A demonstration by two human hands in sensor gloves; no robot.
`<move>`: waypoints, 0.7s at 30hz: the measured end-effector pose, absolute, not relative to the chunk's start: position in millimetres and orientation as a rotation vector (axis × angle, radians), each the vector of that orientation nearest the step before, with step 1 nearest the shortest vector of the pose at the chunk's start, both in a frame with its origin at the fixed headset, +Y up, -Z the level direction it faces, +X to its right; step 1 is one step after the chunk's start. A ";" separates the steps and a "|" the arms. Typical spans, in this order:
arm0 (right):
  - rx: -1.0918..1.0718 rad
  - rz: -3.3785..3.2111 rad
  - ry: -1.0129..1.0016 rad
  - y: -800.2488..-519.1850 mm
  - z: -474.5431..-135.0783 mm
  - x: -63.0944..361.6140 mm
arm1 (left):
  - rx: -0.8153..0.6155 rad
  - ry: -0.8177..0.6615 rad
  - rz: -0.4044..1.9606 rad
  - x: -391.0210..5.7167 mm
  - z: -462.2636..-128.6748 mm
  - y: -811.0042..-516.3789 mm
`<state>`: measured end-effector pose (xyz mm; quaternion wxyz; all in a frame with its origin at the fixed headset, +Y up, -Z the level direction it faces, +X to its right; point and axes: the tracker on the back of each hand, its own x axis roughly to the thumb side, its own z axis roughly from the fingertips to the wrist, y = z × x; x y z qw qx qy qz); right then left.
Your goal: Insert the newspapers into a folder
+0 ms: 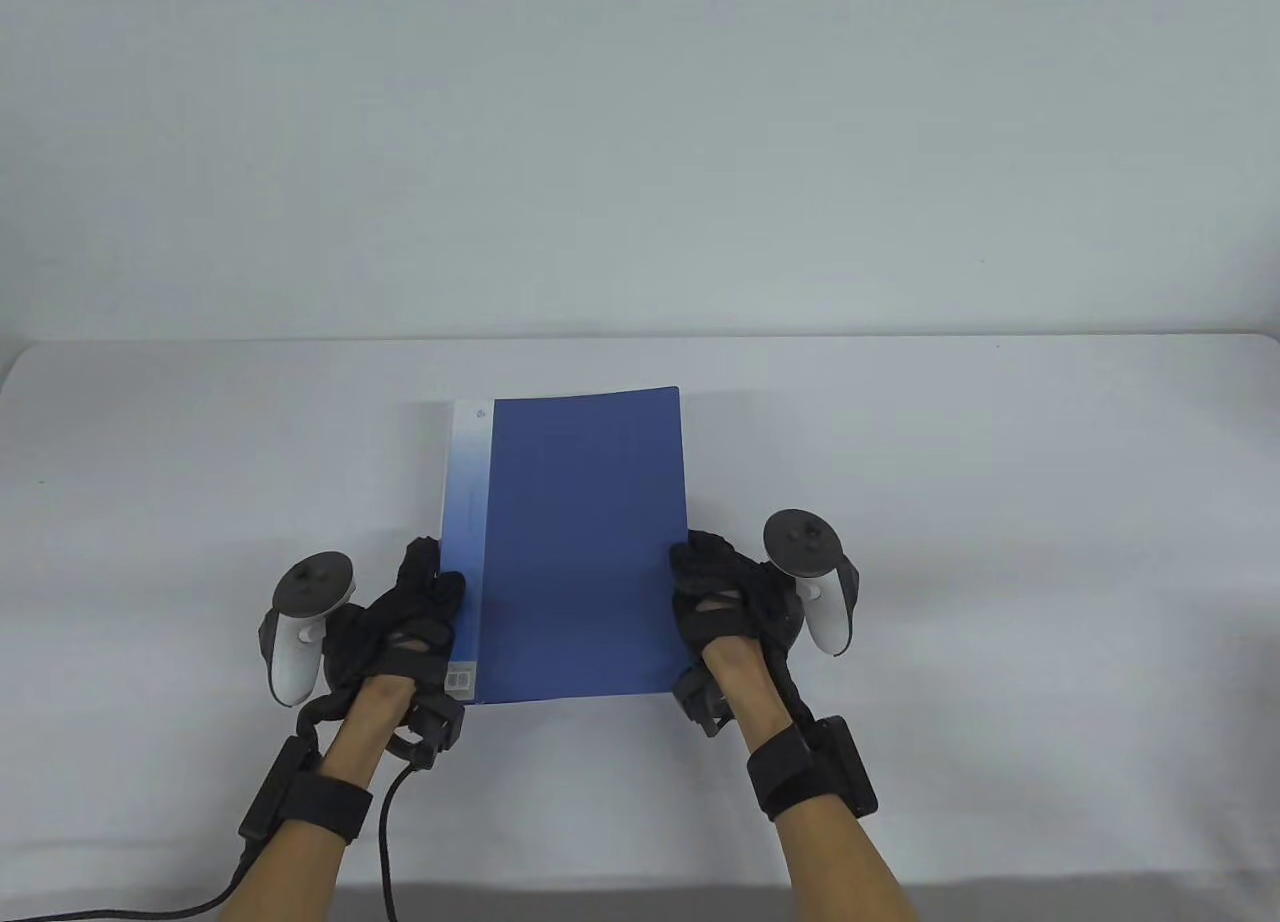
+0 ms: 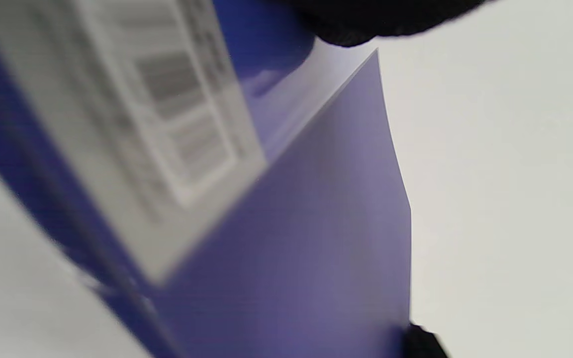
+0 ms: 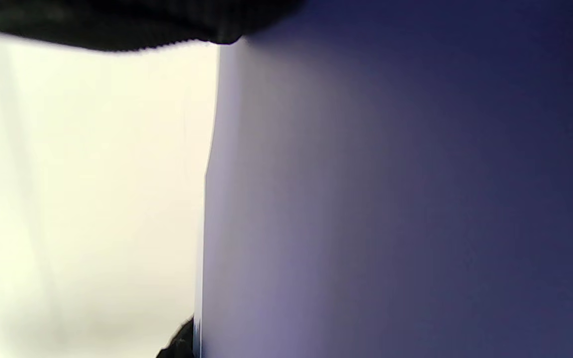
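A blue folder (image 1: 585,547) lies closed on the white table, with a pale blue-white spine strip along its left side and a barcode label (image 1: 459,678) at its near left corner. My left hand (image 1: 405,622) holds the folder's left edge near the spine. My right hand (image 1: 725,607) holds its right edge. In the left wrist view the folder (image 2: 316,223) and the blurred barcode label (image 2: 177,104) fill the frame. In the right wrist view the blue cover (image 3: 396,199) fills the right side. No newspaper is in view.
The table is covered with a white cloth (image 1: 1000,482) and a pale wall stands behind it. A black cable (image 1: 385,842) runs from my left wrist off the near edge.
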<state>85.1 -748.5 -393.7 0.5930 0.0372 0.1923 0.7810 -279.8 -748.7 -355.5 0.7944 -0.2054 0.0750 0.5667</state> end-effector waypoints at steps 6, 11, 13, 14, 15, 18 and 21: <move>0.076 1.910 0.432 -725.9 -383.7 100.8 | -0.232 0.138 1.108 -287.2 -344.9 -713.2; 0.364 1.810 0.309 -685.9 -376.8 85.6 | -0.100 -0.195 1.284 -267.4 -340.3 -686.8; 0.424 1.829 0.295 -676.6 -370.6 73.9 | -0.074 -0.297 1.298 -258.0 -337.7 -683.0; 0.443 1.841 0.296 -673.5 -367.0 67.3 | -0.063 -0.337 1.280 -252.0 -335.2 -683.5; 0.445 1.850 0.306 -672.6 -364.2 61.1 | -0.065 -0.371 1.265 -247.2 -333.6 -683.3; 0.351 1.863 0.421 -679.3 -358.0 44.6 | -0.102 -0.477 1.243 -235.7 -331.5 -673.3; 0.606 1.945 0.057 -685.6 -344.5 27.5 | -0.096 -0.484 1.186 -233.1 -328.9 -672.3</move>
